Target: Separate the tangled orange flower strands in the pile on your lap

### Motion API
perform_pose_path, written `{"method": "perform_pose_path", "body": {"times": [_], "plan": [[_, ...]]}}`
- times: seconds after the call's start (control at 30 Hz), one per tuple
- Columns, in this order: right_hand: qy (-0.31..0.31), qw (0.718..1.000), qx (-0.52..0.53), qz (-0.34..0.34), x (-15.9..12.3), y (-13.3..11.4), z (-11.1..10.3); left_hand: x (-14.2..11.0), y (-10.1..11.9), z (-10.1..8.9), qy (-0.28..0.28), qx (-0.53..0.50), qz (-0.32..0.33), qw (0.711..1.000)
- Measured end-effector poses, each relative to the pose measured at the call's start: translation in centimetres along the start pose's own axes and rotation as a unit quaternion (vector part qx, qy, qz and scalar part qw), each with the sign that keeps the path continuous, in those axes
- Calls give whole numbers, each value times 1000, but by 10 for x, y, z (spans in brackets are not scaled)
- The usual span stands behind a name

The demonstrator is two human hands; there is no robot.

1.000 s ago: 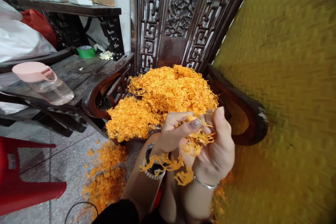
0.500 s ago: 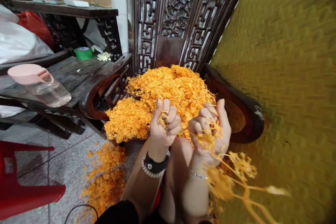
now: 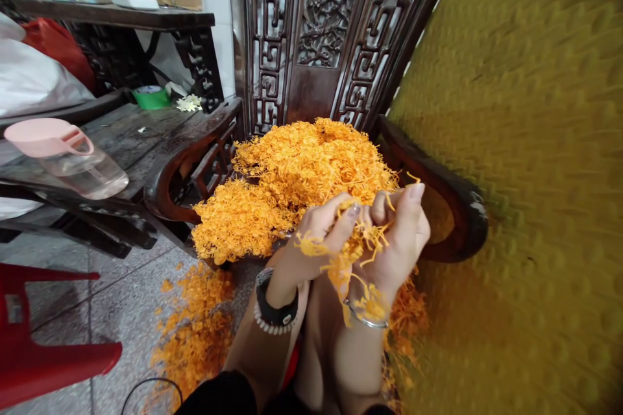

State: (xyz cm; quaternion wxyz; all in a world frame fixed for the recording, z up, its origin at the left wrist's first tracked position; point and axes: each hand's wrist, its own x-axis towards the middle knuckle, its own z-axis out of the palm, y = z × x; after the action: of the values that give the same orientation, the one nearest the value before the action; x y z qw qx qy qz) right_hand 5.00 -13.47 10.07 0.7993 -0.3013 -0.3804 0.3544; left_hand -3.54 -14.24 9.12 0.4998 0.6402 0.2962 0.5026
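A big heap of thin orange strands (image 3: 302, 175) fills the seat of a dark carved wooden chair (image 3: 311, 45). Just in front of the heap, my left hand (image 3: 311, 246) and my right hand (image 3: 399, 240) meet around one clump of orange strands (image 3: 357, 253). The fingers of both hands are curled and pinched into the clump, and loose strands hang down over my wrists. A dark watch and a bead bracelet sit on my left wrist, and a thin metal bangle on my right.
More orange strands (image 3: 195, 331) lie on the tiled floor at the lower left. A jug with a pink lid (image 3: 68, 155) lies on a dark side table, with green tape (image 3: 152, 97) behind. A red stool (image 3: 43, 343) stands left; a yellow textured surface (image 3: 535, 175) fills the right.
Half a second ago my hands were apart, the right flinging strands down to the right. They have come back together around one clump.
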Motion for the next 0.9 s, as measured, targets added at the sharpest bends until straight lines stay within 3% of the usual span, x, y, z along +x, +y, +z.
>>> {"method": "perform_pose_path", "body": {"times": [0.07, 0.17, 0.37, 0.5, 0.63, 0.7, 0.77, 0.9], "plan": [[19, 999, -23, -34, 1, 2, 0, -1, 7, -2, -18, 91, -5, 996], [41, 995, -69, -66, 3, 3, -2, -2, 8, 0, -46, 143, 2, 989], [26, 993, -108, -29, 6, 5, -6, 0, -7, 1, -44, 171, 59, 982], [-22, 995, -22, 92, 5, -2, -8, 2, -14, 0, -50, 51, 68, 995], [-79, 969, 80, 222, 4, -7, -13, 3, -30, 7, -44, -181, 62, 980], [-112, 960, 125, 223, 7, -6, -18, 5, -40, 10, -32, -296, 60, 953], [-134, 958, 180, 179, 14, -1, -24, 8, -46, 9, 13, -363, 73, 929], [-159, 953, 221, 130, 28, 5, -29, 12, -42, -9, 148, -375, 83, 911]]}}
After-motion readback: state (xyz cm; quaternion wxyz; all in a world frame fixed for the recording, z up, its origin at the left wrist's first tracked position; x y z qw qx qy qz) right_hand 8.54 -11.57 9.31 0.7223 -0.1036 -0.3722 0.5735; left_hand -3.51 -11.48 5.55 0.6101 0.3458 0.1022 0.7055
